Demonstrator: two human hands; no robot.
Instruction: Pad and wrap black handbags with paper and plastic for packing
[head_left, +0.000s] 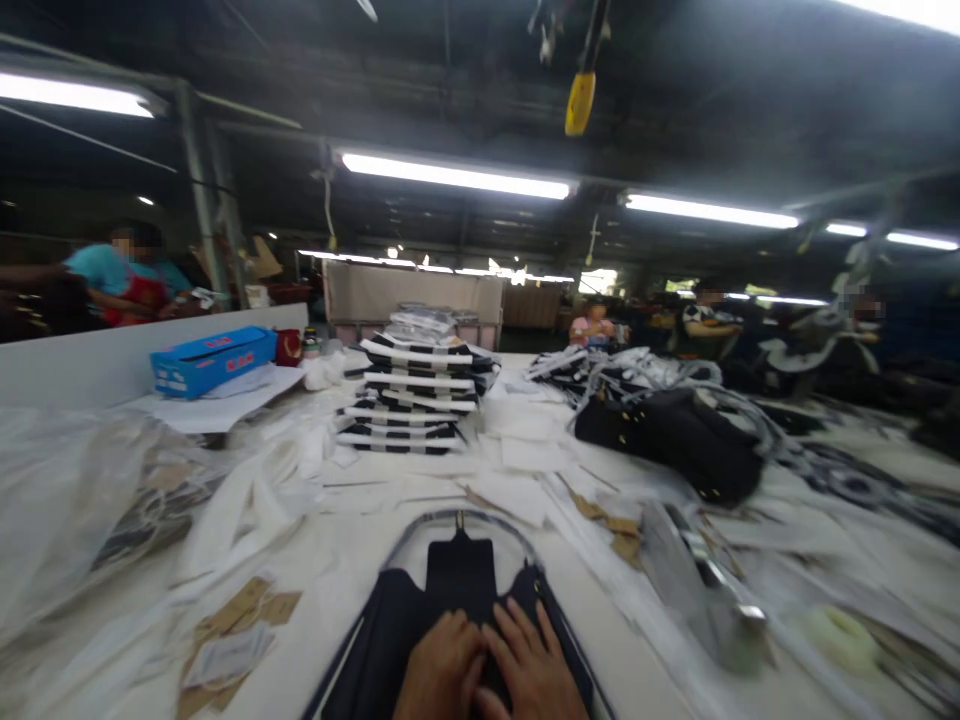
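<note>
A black handbag (375,640) lies flat on the table right in front of me. Its handle (405,525) loops away from me and looks wrapped in greyish film. A black flap with a small metal clasp (460,522) sticks up between the handle's ends. My right hand (534,665) rests on the bag with its fingers spread flat. Beside it, almost touching, my left hand (441,665) lies on the bag's middle with the fingers curled in. Whatever the left fingers may pinch is hidden beneath them.
Ahead stands a stack of wrapped black bags (409,400). A pile of black bags (675,430) lies to the right, near a metal tape dispenser (705,580). Brown tags (232,640), clear plastic (82,490) and a blue box (214,360) are leftward. People work in the background.
</note>
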